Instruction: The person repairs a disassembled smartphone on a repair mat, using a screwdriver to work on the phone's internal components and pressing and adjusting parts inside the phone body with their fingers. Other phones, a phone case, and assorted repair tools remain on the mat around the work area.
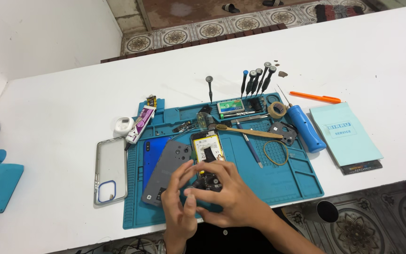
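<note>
One opened phone (207,157) on the blue mat (287,181), long axis running away from the person, bottom end under the hands. Left hand (180,207) and right hand (229,195) meet over that lower end, fingertips pressed together around a small part I can't make out. Beside it: one grey back cover (167,171), one blue panel (152,157), one clear case (110,170) off the mat. Five screwdrivers (257,80) stand upright at the far edge, plus one toothbrush (247,132) and one rubber band (276,153). White table (71,94), patterned tile floor (203,29).
</note>
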A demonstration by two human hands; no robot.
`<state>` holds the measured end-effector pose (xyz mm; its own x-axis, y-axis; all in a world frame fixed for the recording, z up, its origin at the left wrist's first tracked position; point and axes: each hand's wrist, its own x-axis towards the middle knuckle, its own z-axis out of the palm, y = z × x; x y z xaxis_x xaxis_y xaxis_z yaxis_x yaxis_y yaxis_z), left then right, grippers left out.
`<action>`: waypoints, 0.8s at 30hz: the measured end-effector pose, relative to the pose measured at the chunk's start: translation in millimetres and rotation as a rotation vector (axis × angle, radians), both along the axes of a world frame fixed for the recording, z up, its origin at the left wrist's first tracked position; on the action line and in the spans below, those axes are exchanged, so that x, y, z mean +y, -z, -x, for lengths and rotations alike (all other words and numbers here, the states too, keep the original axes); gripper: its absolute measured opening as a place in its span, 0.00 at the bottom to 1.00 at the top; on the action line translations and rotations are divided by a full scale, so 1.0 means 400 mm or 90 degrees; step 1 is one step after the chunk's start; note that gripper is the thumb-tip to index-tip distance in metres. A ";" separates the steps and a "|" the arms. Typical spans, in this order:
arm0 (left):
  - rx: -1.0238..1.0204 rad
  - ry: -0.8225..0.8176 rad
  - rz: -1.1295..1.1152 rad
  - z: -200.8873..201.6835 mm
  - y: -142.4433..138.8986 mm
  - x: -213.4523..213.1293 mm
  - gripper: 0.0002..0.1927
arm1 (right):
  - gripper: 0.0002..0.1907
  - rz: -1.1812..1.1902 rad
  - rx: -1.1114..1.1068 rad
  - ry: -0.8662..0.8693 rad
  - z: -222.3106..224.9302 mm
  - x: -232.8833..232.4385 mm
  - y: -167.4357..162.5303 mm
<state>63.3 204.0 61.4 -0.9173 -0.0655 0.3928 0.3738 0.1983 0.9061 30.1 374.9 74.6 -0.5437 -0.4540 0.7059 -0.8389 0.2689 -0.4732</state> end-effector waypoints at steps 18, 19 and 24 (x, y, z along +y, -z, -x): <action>0.070 0.039 0.026 -0.003 -0.003 0.002 0.53 | 0.38 -0.049 0.022 0.060 -0.016 0.002 0.002; 0.062 0.030 0.033 -0.003 -0.003 0.003 0.53 | 0.39 -0.042 -0.006 0.102 -0.016 0.001 0.003; 0.051 0.019 0.029 -0.004 -0.006 0.007 0.52 | 0.40 -0.046 -0.025 0.112 -0.013 0.001 0.006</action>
<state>64.9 206.7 63.7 -0.8841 -0.0196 0.4669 0.4509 0.2268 0.8633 35.4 375.2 72.4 -0.6456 -0.3986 0.6514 -0.7573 0.4447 -0.4783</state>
